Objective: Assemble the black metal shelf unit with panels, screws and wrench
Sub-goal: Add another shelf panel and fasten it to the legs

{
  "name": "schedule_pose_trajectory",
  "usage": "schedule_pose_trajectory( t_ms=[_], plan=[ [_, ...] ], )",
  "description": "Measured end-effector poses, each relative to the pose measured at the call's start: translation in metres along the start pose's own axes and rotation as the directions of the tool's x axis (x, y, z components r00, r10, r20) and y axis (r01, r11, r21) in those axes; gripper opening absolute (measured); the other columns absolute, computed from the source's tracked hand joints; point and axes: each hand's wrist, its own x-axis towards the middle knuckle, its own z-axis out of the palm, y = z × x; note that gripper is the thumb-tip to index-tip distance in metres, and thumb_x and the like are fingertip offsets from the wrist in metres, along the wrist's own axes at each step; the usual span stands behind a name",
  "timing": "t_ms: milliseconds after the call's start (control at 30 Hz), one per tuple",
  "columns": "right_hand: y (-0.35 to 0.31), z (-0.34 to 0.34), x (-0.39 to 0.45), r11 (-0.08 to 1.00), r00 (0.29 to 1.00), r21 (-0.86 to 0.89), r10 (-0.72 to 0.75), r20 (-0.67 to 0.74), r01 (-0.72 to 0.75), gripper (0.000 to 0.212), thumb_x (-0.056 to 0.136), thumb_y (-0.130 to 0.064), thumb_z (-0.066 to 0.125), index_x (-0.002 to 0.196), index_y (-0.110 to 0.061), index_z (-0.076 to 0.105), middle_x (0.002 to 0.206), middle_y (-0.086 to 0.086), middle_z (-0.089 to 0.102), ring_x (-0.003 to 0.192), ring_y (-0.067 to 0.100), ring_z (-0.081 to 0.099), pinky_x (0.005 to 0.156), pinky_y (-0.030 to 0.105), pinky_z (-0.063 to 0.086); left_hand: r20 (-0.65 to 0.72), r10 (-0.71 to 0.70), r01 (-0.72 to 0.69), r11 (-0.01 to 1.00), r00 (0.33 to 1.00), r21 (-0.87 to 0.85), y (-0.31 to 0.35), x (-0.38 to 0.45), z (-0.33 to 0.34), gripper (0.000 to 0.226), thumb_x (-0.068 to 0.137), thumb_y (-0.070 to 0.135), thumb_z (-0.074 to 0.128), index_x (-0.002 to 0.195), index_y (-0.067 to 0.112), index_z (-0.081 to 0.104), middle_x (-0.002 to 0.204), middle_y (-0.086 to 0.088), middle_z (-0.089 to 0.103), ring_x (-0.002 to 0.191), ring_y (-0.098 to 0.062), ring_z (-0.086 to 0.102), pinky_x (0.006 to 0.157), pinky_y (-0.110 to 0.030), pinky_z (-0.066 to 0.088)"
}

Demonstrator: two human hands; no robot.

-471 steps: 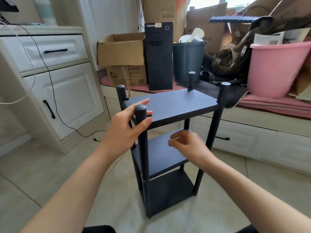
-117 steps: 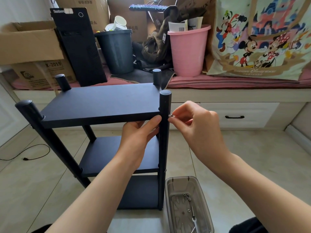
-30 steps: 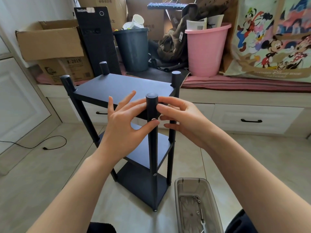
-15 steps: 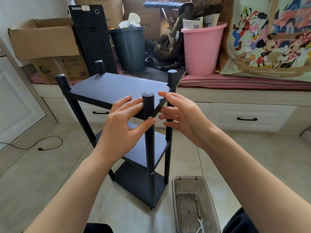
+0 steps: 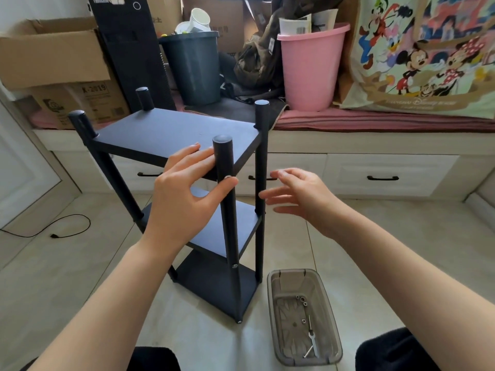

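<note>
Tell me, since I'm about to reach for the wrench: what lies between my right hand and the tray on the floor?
Nothing but bare tile floor, in the head view. The right hand hovers open above it; the wrench lies in the tray.

A black shelf unit (image 5: pixel 171 132) with matte black panels and black round posts stands on pale beige floor tiles (image 5: pixel 401 236), small silver screw heads dotting its near post. Beside it sits a translucent grey-brown plastic tray (image 5: pixel 273 303) holding silver screws and a silver wrench (image 5: pixel 312 340). Behind are a solid pink bucket (image 5: pixel 310 73), a dark grey bin (image 5: pixel 192 68) with a white paper cup (image 5: pixel 198 20), brown cardboard boxes (image 5: pixel 53 57), a black computer tower (image 5: pixel 128 49), and a cream and pale green bag (image 5: pixel 426 52) printed with colourful cartoon mouse and duck figures. The cabinets (image 5: pixel 388 170) are off-white with black handles, topped by a dusty pink cushion (image 5: pixel 375 120). A thin black cable (image 5: pixel 69 226) lies on the floor
</note>
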Motion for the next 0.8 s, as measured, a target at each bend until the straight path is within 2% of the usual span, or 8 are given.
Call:
schedule_pose_trajectory(
  t_ms=[167, 267, 400, 467, 533, 633, 700, 800],
  plan=[
    [0.066, -0.028, 0.001, 0.951, 0.971, -0.210, 0.237, 0.021, -0.227, 0.023, 0.103, -0.025, 0.049, 0.109, -0.009, 0.064, 0.092, 0.008, 0.076, 0.081, 0.018, 0.070, 0.076, 0.031, 0.058, 0.006, -0.007, 0.007, 1.000, 1.000, -0.010, 0.002, 0.000, 0.002, 0.054, 0.085, 0.042, 0.067, 0.128, 0.009, 0.066, 0.126, 0.011, 0.057, 0.135, -0.018, 0.045, 0.110, -0.038, 0.040],
    [0.125, -0.039, 0.001, 0.898, 0.920, -0.216, 0.393, -0.002, -0.384, 0.021, 0.102, -0.020, 0.050, 0.108, -0.004, 0.062, 0.096, 0.014, 0.073, 0.080, 0.020, 0.067, 0.071, 0.030, 0.055, 0.001, -0.010, 0.010, 1.000, 1.000, -0.001, 0.003, 0.001, 0.004, 0.051, 0.086, 0.040, 0.069, 0.127, 0.009, 0.067, 0.126, 0.011, 0.057, 0.135, -0.020, 0.047, 0.111, -0.036, 0.040],
    [0.215, -0.035, -0.005, 0.812, 0.823, -0.141, 0.563, -0.069, -0.567, 0.012, 0.101, -0.005, 0.048, 0.096, 0.001, 0.058, 0.075, 0.013, 0.062, 0.056, 0.016, 0.052, 0.050, 0.021, 0.040, -0.008, -0.022, 0.022, 1.000, 1.000, -0.004, 0.003, 0.001, 0.007, 0.045, 0.088, 0.035, 0.074, 0.126, 0.012, 0.068, 0.126, 0.014, 0.058, 0.135, -0.019, 0.048, 0.112, -0.030, 0.039],
    [0.255, -0.029, -0.011, 0.767, 0.787, -0.177, 0.611, -0.089, -0.616, 0.020, 0.100, 0.002, 0.044, 0.083, -0.003, 0.053, 0.067, 0.011, 0.051, 0.047, 0.013, 0.044, 0.041, 0.019, 0.031, -0.013, -0.033, 0.033, 0.999, 0.999, -0.009, 0.002, 0.001, 0.008, 0.045, 0.088, 0.036, 0.074, 0.126, 0.014, 0.069, 0.126, 0.016, 0.058, 0.135, -0.017, 0.048, 0.113, -0.032, 0.041],
    [0.291, -0.025, -0.014, 0.711, 0.761, -0.290, 0.637, -0.119, -0.641, 0.024, 0.096, 0.006, 0.042, 0.077, -0.004, 0.051, 0.065, 0.013, 0.046, 0.045, 0.017, 0.043, 0.041, 0.025, 0.031, -0.019, -0.035, 0.035, 0.999, 0.999, -0.012, 0.002, 0.002, 0.009, 0.044, 0.087, 0.037, 0.072, 0.126, 0.017, 0.068, 0.126, 0.022, 0.057, 0.135, -0.015, 0.048, 0.113, -0.035, 0.041],
    [0.330, -0.023, -0.011, 0.566, 0.748, -0.546, 0.637, -0.186, -0.618, 0.015, 0.091, -0.004, 0.050, 0.085, -0.003, 0.064, 0.083, 0.021, 0.064, 0.075, 0.028, 0.062, 0.069, 0.038, 0.051, -0.029, -0.031, 0.030, 0.999, 0.999, -0.016, 0.002, 0.001, 0.011, 0.042, 0.089, 0.037, 0.072, 0.126, 0.020, 0.067, 0.127, 0.021, 0.059, 0.136, -0.016, 0.049, 0.113, -0.040, 0.041],
    [0.343, -0.022, -0.007, 0.479, 0.754, -0.665, 0.627, -0.197, -0.572, 0.017, 0.094, -0.012, 0.054, 0.102, -0.003, 0.066, 0.108, 0.018, 0.070, 0.101, 0.028, 0.067, 0.085, 0.033, 0.051, -0.032, -0.039, 0.038, 0.999, 0.999, -0.023, 0.001, 0.000, 0.012, 0.041, 0.089, 0.038, 0.071, 0.127, 0.023, 0.065, 0.128, 0.021, 0.059, 0.136, -0.015, 0.048, 0.113, -0.040, 0.041],
    [0.351, -0.013, -0.001, 0.409, 0.754, -0.746, 0.631, -0.184, -0.525, 0.017, 0.098, -0.012, 0.051, 0.111, -0.005, 0.059, 0.123, 0.014, 0.064, 0.116, 0.027, 0.061, 0.088, 0.027, 0.046, -0.032, -0.053, 0.052, 0.998, 0.998, -0.021, 0.001, 0.000, 0.012, 0.041, 0.090, 0.038, 0.070, 0.127, 0.021, 0.066, 0.130, 0.016, 0.063, 0.136, -0.014, 0.048, 0.112, -0.040, 0.041]
  ],
)
